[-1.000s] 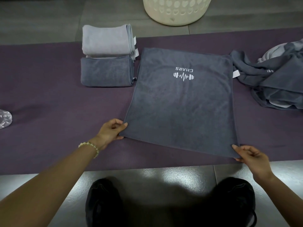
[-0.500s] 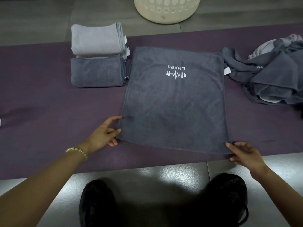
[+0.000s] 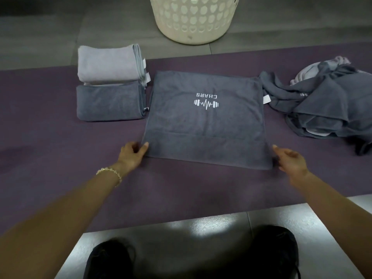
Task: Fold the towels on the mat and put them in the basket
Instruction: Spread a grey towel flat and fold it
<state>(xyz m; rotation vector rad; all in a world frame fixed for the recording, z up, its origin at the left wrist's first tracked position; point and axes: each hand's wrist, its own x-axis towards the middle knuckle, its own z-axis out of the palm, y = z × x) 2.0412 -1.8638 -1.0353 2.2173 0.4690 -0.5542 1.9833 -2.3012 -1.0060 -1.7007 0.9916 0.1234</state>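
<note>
A dark grey towel with a white CHARS logo lies flat in the middle of the purple mat. A band along its near edge lies doubled, with a crease line across it. My left hand pinches the near left corner. My right hand, blurred, holds the near right corner. Two folded towels sit to the left, a light grey one behind a dark grey one. The cream basket stands on the floor beyond the mat.
A heap of unfolded dark and light grey towels lies on the mat at the right. Grey tiled floor runs along the mat's near edge, where my dark shoes show.
Both hands have moved away from me with the towel's near corners. The near edge now lies folded over, so the towel looks shorter. The view has tilted up a little.
</note>
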